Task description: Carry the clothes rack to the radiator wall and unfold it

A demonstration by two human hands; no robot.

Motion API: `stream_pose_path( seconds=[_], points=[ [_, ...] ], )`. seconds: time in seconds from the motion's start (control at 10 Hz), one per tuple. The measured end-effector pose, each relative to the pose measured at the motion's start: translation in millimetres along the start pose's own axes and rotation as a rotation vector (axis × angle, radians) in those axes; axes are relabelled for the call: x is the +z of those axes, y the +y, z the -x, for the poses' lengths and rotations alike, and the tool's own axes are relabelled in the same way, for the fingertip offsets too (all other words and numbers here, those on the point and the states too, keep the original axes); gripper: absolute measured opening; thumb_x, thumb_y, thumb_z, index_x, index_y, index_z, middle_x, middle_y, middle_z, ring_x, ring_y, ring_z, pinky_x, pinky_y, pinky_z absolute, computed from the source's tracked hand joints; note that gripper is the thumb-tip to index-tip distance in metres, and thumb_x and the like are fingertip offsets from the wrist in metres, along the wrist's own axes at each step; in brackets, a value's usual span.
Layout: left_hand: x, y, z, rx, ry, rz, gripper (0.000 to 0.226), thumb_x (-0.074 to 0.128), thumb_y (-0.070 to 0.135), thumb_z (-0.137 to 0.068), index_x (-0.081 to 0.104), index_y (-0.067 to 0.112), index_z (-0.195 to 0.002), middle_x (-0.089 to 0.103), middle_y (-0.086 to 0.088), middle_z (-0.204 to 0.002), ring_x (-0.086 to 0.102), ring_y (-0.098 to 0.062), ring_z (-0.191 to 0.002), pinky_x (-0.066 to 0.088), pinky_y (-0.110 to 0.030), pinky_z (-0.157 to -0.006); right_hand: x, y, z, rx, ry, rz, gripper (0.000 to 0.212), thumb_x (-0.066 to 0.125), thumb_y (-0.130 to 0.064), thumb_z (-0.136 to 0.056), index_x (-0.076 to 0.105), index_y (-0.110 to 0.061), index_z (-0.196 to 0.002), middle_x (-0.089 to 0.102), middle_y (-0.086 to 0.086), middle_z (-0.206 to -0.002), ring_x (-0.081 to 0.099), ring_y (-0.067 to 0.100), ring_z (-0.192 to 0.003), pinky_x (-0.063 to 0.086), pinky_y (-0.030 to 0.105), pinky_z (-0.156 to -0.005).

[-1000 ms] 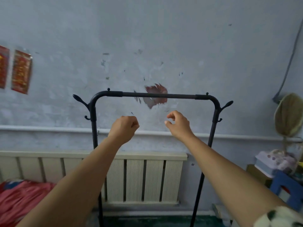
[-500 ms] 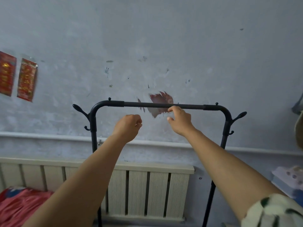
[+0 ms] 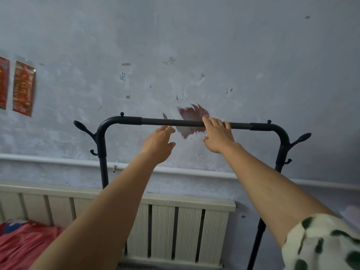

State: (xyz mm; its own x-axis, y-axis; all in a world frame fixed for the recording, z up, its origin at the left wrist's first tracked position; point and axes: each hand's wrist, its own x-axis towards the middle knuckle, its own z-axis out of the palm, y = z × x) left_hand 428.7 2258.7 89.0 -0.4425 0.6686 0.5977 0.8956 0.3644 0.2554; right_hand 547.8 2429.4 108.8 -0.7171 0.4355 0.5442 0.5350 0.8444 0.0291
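The black clothes rack [image 3: 155, 121] stands upright against the grey wall, in front of the white radiator [image 3: 175, 230]. Its top bar runs level between two posts with side hooks; its feet are out of view. My right hand [image 3: 216, 135] lies on the middle of the top bar, fingers hooked over it and thumb underneath. My left hand [image 3: 158, 145] is open just below the bar, left of the right hand, its fingertips close to the bar.
Red bedding [image 3: 19, 246] lies at the lower left beside the radiator. Two red paper strips [image 3: 23, 88] hang on the wall at left. A pale pipe [image 3: 58, 160] runs along the wall behind the rack posts.
Both hands rose to the top bar. My left hand opened from a loose fist. My right hand's fingers went over the bar.
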Motion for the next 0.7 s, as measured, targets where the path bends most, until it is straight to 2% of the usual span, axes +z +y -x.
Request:
stream_pose_path(
  seconds=[0.1,0.3,0.7],
  points=[
    [3,3,-3,-0.001,0.007,-0.004,0.046,0.058,0.024,-0.092,0.045,0.014,-0.135,0.048,-0.004,-0.142,0.054,-0.029,-0.119,0.050,-0.041,-0.090,1,0,-1,-0.009,0.019,-0.006,0.055,0.055,-0.022,-0.094,0.030,-0.015,-0.142,0.041,0.009,-0.146,0.034,0.030,-0.138,0.020,0.046,-0.116],
    [2,11,-8,0.015,0.016,-0.021,0.044,0.058,0.024,-0.091,0.046,0.015,-0.133,0.048,-0.003,-0.141,0.053,-0.029,-0.119,0.048,-0.041,-0.085,2,2,1,-0.022,0.035,-0.006,0.059,0.056,-0.024,-0.093,0.028,-0.014,-0.144,0.039,0.008,-0.148,0.033,0.030,-0.139,0.020,0.047,-0.116],
    [-26,24,-9,0.081,0.072,-0.039,0.049,0.061,0.022,-0.090,0.044,0.013,-0.135,0.052,-0.006,-0.134,0.054,-0.029,-0.117,0.048,-0.040,-0.089,-27,3,6,-0.049,0.053,-0.026,0.068,0.056,-0.024,-0.094,0.020,-0.016,-0.150,0.030,0.004,-0.157,0.025,0.024,-0.147,0.013,0.049,-0.118]
  ],
)
